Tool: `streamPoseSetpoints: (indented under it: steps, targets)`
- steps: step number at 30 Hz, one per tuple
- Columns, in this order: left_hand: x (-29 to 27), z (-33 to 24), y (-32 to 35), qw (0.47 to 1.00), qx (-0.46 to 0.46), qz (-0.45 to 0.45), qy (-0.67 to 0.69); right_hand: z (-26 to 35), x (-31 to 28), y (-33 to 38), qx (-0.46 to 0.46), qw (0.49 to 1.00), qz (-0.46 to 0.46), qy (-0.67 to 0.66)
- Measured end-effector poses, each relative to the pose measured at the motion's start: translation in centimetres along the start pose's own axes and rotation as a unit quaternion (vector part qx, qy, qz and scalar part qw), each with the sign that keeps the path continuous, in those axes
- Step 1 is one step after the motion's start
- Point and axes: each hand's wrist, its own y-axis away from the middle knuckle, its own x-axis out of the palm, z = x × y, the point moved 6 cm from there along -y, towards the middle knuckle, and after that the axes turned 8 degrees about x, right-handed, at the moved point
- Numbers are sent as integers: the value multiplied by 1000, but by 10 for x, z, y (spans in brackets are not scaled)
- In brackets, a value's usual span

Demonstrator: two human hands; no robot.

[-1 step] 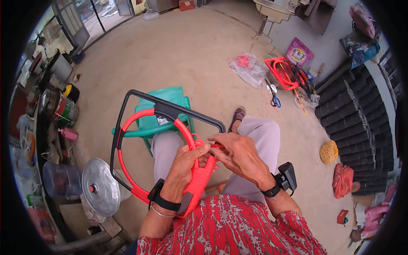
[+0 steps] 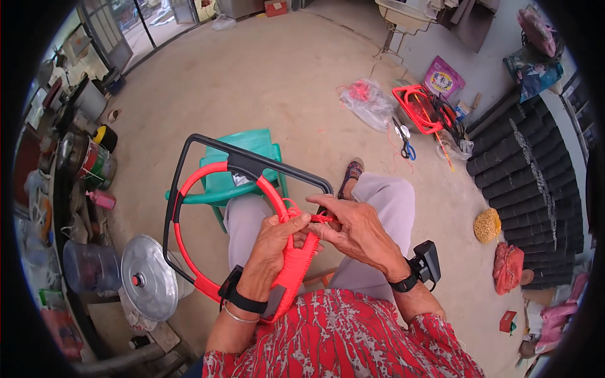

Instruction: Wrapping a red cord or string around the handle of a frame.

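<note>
Daylight is falling across a bare concrete floor (image 2: 265,82). Glass doors (image 2: 135,25) are standing far left, cluttered shelves (image 2: 57,189) are lining the left, and stacked black pots (image 2: 529,183) are leaning along the right wall.

Hoop (image 2: 189,189): red, woven cord
Frame (image 2: 252,160): black
Stool (image 2: 249,148): green
Shirt (image 2: 340,340): red, white-patterned
Scissors (image 2: 408,150): blue-handled
Lid (image 2: 148,277): silver

Both hands meet over the lap, left hand (image 2: 272,247) gripping, right hand (image 2: 357,234) fingers pinching.
</note>
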Motion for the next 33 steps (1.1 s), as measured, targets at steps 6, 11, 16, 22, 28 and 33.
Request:
streamPoseSetpoints:
  steps: [6, 11, 16, 22, 28, 33]
  targets:
    - [-6, -4, 2, 999, 27, -35, -25, -43, 2, 28, 233, 816, 114, -517]
    - [-3, -6, 5, 996, 37, -60, -58, -56, 3, 33, 181, 920, 130, -323]
    - [2, -7, 5, 994, 30, -65, -81, -59, 42, 29, 179, 933, 80, -303]
    - [4, -5, 7, 993, 10, -62, -104, -61, 70, 32, 260, 851, 68, -451]
    - [6, 2, 13, 998, -61, -15, -13, -85, 52, 37, 250, 882, 82, -392]
    - [2, 11, 12, 992, -82, 86, -31, -81, 6, 48, 177, 923, 67, -334]
